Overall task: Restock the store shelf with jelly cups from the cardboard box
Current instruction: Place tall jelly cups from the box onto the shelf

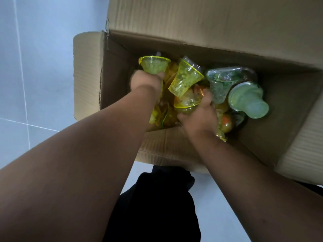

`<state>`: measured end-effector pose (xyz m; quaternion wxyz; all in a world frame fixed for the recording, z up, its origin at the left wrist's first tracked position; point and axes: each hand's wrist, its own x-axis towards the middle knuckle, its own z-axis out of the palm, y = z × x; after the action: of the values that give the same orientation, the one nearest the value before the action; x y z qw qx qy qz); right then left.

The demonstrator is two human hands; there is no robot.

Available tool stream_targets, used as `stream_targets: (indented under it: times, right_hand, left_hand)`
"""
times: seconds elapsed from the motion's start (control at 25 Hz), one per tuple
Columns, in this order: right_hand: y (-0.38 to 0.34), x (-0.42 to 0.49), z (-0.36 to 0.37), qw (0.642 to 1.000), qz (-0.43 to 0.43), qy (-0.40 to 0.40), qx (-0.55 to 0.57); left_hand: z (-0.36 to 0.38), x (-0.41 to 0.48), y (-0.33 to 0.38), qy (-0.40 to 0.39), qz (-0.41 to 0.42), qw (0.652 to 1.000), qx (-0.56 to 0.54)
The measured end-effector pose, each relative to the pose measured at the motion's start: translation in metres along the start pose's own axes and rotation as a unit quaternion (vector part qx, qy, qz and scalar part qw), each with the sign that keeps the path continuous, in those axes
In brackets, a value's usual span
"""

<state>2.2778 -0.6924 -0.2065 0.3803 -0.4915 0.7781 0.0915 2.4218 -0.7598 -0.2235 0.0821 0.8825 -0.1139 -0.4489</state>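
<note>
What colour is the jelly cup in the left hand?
The jelly cup in the left hand is yellow-tinted with pale green filling; head view.

Single view on my feed: head-worn wide-angle, pitched steeply down toward the floor point(35, 84). Forearms enter from the bottom edge. The left hand point(146, 82) and right hand point(199, 117) sit mid-frame, at close range. The open cardboard box point(87, 75) fills the upper half, with the jelly cups point(188, 79) near centre.
</note>
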Motion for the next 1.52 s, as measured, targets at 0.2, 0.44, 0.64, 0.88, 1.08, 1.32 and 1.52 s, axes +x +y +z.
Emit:
stream_targets:
  times: [0.2,0.44,0.64,0.88,1.08,1.32,1.52]
  right_hand:
    - [-0.01,-0.02,-0.046,0.993,-0.009,0.043,0.108]
    - [-0.045,-0.071,-0.142,0.984,-0.015,0.074,0.163]
    - [-0.093,-0.132,-0.251,0.965,-0.066,0.119,0.223]
    - [-0.156,-0.222,-0.403,0.936,-0.127,0.156,0.288]
    - [-0.213,-0.307,-0.54,0.893,-0.194,0.211,0.347]
    - [-0.255,-0.423,-0.684,0.834,-0.262,0.296,0.385]
    - [-0.272,-0.506,-0.774,0.774,-0.317,0.376,0.399]
  left_hand:
    - [-0.025,-0.042,-0.008,-0.008,0.039,0.999,-0.024]
    - [-0.075,-0.142,0.016,-0.087,0.02,0.97,-0.224]
    - [-0.135,-0.237,0.064,-0.089,0.098,0.953,-0.271]
    - [-0.235,-0.371,0.143,-0.057,0.207,0.929,-0.301]
    - [-0.329,-0.484,0.229,-0.051,0.334,0.878,-0.339]
    - [-0.435,-0.618,0.306,-0.017,0.476,0.814,-0.332]
    - [-0.509,-0.717,0.347,0.007,0.578,0.756,-0.307]
